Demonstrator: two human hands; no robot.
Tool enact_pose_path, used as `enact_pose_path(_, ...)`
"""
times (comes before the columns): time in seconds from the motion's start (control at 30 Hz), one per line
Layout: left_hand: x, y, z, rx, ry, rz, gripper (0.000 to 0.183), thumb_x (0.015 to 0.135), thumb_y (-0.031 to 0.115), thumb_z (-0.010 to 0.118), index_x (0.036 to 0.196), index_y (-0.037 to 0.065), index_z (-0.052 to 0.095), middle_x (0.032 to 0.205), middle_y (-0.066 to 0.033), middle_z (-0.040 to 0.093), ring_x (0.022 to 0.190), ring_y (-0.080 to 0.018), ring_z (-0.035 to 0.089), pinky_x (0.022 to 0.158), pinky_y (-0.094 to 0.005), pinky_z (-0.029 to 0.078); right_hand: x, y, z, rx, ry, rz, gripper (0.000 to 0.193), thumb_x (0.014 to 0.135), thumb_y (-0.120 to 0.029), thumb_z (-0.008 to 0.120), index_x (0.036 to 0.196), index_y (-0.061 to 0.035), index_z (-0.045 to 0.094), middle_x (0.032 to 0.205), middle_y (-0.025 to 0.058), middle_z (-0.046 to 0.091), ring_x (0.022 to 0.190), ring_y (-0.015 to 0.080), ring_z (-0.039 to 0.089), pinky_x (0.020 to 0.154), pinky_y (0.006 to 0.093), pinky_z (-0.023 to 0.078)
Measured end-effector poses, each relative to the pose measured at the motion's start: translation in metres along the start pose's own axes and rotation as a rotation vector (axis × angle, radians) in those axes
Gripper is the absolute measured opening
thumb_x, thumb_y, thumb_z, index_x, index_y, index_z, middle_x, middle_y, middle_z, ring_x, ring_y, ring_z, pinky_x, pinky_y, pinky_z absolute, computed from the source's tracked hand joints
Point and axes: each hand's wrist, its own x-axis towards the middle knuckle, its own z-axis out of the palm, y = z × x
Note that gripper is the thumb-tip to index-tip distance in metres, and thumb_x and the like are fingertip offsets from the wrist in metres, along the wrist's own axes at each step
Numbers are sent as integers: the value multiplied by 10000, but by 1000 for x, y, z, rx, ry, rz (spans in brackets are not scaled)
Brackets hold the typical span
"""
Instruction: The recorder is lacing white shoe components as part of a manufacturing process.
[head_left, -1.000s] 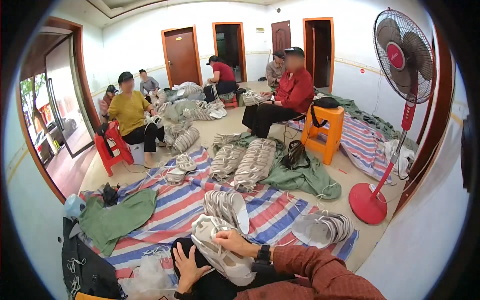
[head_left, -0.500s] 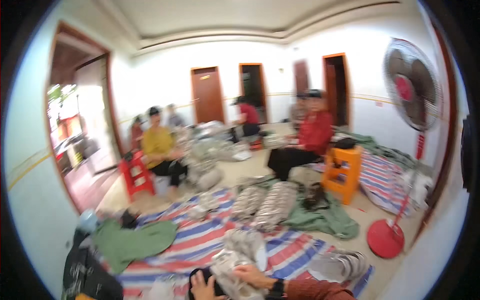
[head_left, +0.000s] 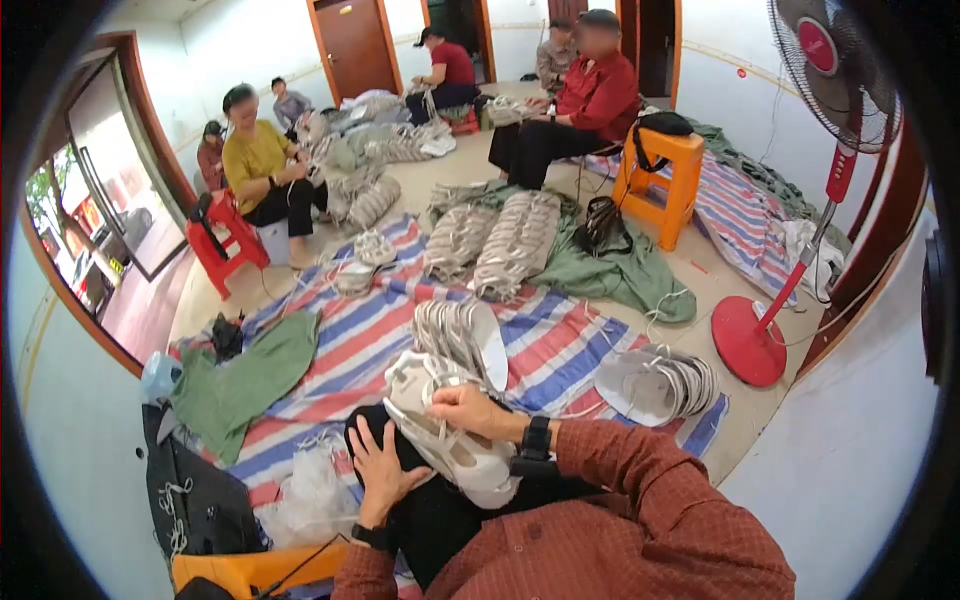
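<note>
A pale beige-and-white sneaker upper lies slanted across my lap, over black trousers. My right hand is closed on it near the lace opening; whether a lace is between the fingertips is too small to tell. With fingers spread, my left hand rests flat on my black-clad knee beside the upper. Just beyond the knee, a stack of similar uppers stands on the striped sheet. Another stack of uppers sits to the right.
Long bundles of uppers lie farther off, by green cloth. A red-based fan and an orange stool stand at right. Left are a green cloth, a clear plastic bag and a black bag. Several people sit working beyond.
The view has tilted down and sharpened, bringing my lap and both forearms into sight. My right hand stays on the sneaker upper; my left stays spread beside it.
</note>
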Motion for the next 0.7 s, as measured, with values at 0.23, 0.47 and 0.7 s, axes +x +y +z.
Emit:
enact_pose_path(0.23, 1, 6, -8, -42, -11, -35, 956, 478, 350, 812, 1276, 129, 333, 1386, -261, 69, 1250, -474, 98, 988, -551, 196, -4, -10, 2, -1, 5, -62, 170, 831, -202, 568, 779, -43, 600, 614, -52, 497, 536, 15, 417, 457, 185, 341)
enact_pose_path(0.47, 0, 4, -4, -5, 16, 4, 935, 491, 375, 803, 1268, 125, 347, 1394, -244, 61, 1261, -465, 88, 901, -604, 271, -5, -11, 2, -47, 2, -91, 183, 834, -212, 538, 746, -53, 551, 607, -49, 466, 527, 31, 410, 461, 208, 344)
enact_pose_path(0.7, -1, 0, -3, 8, -4, -11, 915, 525, 415, 780, 1280, 131, 347, 1397, -244, 41, 1248, -483, 100, 841, -617, 303, 0, -8, 3, -70, 3, -59, 210, 830, -219, 541, 734, -34, 567, 606, -42, 486, 520, 40, 413, 459, 214, 344)
